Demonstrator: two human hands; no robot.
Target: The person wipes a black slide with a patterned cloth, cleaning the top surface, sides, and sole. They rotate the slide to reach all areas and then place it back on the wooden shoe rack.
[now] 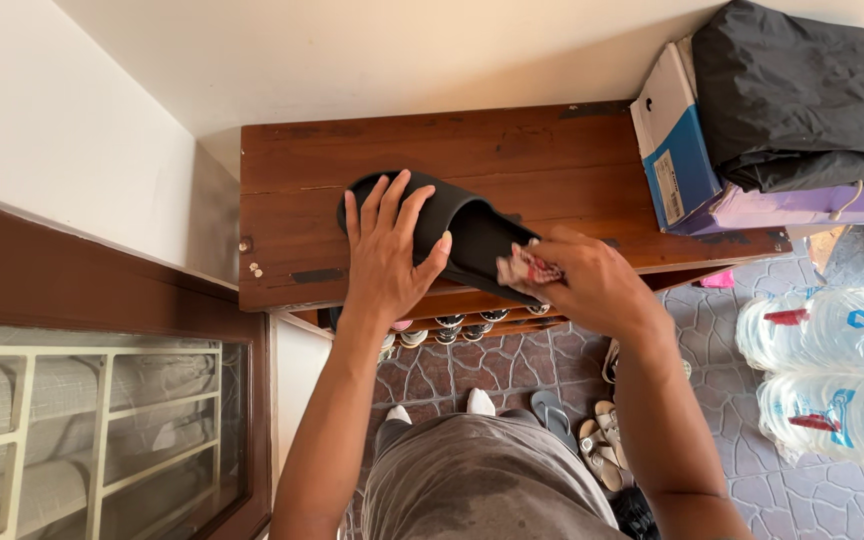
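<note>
Left hand [387, 255] flat, fingers spread, pressing black slide sandal [452, 232] onto top of wooden shoe cabinet [302, 190]. Right hand [592, 285] clamped on crumpled red-white cloth [526, 268] at sandal's front strap. Judgement: wiping mid-way; strap looks clean, rest uncertain. Sole underside hidden; hands cover sandal's near edge. Shoes on lower shelves [462, 322] barely visible; cloth pattern blurred.

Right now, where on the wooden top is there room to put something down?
The wooden top is bare on its left part, between the wall and the black slipper, and along the back edge behind the slipper. The right end is crowded with boxes under a black bag. The left hand and right hand fill the front middle.
</note>
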